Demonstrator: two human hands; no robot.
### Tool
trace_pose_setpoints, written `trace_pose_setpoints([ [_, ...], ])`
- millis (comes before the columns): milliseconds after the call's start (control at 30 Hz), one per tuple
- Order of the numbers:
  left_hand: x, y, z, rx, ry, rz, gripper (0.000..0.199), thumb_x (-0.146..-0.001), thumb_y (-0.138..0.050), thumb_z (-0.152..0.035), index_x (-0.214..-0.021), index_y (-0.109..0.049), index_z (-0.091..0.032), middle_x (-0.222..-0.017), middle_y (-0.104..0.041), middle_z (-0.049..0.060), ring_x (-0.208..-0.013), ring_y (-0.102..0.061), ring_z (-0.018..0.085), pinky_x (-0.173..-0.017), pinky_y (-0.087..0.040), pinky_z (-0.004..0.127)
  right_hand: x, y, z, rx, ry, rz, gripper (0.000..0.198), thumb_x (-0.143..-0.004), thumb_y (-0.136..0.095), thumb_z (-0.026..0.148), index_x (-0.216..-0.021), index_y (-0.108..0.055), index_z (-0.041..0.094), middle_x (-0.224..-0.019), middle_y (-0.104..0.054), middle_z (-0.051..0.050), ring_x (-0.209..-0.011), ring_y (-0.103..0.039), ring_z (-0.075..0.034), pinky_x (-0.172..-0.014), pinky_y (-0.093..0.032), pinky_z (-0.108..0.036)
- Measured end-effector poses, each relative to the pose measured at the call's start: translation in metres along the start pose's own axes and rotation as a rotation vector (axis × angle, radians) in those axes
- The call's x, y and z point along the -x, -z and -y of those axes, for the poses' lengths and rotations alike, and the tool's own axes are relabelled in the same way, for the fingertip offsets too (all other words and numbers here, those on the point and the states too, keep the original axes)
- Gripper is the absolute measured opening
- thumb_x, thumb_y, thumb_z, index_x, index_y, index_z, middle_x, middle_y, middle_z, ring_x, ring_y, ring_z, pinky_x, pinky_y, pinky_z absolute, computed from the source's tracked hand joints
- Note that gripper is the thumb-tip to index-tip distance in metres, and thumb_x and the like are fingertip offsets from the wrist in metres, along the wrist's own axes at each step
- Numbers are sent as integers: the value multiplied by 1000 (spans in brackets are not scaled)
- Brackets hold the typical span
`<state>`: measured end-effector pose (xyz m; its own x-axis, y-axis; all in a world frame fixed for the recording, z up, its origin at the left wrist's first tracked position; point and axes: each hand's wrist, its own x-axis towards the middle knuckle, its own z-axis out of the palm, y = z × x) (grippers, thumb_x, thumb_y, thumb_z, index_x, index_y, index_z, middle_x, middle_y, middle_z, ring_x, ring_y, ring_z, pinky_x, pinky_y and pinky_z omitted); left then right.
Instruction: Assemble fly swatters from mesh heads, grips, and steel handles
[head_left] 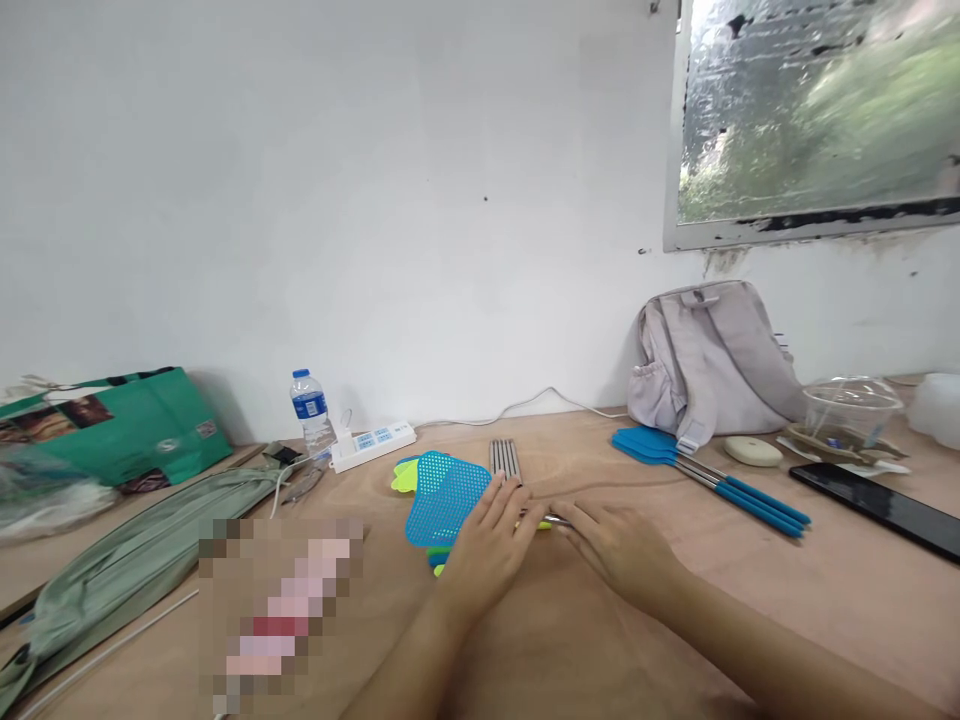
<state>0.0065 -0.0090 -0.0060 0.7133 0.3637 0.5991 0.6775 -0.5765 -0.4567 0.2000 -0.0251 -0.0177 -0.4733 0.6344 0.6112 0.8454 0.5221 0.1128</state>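
Near the middle of the table, a blue perforated fly swatter head (448, 498) reaches under my left hand (491, 535). The fingers of that hand are pressed together over its narrow end, hiding the grip. My right hand (619, 550) pinches a short, shiny metal rod (556, 519) that runs toward my left hand; where its far end sits is hidden. Several metal rods (505, 457) lie side by side just beyond my left fingertips. Yellow-green swatter heads (406, 475) and other blue and green pieces (437, 558) show from beneath the blue head. A yellow-green piece (538, 525) lies between my hands.
Blue fly swatters with metal shafts (720, 480) lie on the right, near a phone (877, 505), a round pale case (753, 451) and a plastic cup (851, 408). A backpack (720, 360), power strip (373, 445), water bottle (310, 415) and green bag (172, 430) line the wall.
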Motion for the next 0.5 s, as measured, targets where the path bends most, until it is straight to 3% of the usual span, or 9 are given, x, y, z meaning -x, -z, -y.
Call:
trace_pose_setpoints([
  [100, 5, -4, 13, -6, 73, -49, 30, -83, -37, -13, -110, -48, -18, -109, -56, 2, -119, -35, 20, -103, -19, 41, 0, 1, -5, -18, -21, 45, 30, -89, -30, 30, -107, -53, 24, -81, -65, -4, -64, -58, -13, -51, -33, -22],
  [267, 8, -5, 24, 39, 40, -1, 19, -82, -42, -13, -93, -56, -21, -95, -62, -3, -115, -41, 17, -104, -22, 38, 1, -6, -6, -43, -36, 123, 30, -89, -28, 32, -94, -56, 22, -81, -63, -4, -66, -58, -15, -52, -33, -24],
  [500, 23, -10, 55, -57, 3, -18, 25, -80, -42, -9, -97, -57, -19, -102, -62, 1, -115, -42, 20, -103, -24, 41, 1, -3, -19, -114, -91, 202, 34, -89, -24, 33, -94, -56, 21, -85, -64, -6, -70, -58, -17, -58, -38, -26],
])
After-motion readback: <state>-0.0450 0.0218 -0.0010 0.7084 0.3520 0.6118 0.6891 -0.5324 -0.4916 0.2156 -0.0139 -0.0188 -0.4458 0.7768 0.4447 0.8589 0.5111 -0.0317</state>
